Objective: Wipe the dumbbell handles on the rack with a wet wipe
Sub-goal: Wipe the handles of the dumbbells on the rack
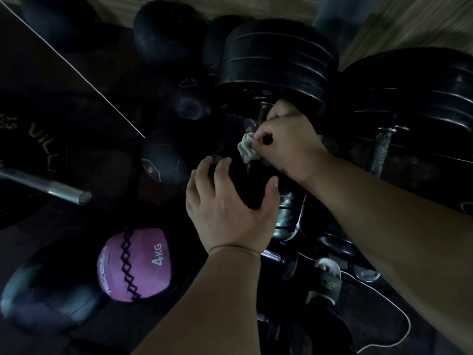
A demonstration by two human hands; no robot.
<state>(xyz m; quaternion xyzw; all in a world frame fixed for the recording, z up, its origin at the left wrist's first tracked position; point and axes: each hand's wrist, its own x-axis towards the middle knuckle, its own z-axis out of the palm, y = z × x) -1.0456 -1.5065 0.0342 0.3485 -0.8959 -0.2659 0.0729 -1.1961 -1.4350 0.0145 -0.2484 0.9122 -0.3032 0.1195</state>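
The right hand [286,144] pinches a crumpled white wet wipe [246,149] around the steel dumbbell handle [261,111]. The handle runs straight away from the person toward the far black stacked-plate head [276,65]. The left hand [225,208], fingers spread and holding nothing, rests on the near black head [286,213]. No containers show.

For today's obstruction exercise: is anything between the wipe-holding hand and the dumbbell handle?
Nothing visible: the right hand holds the wet wipe against the dumbbell handle; the left hand rests on the near weight.
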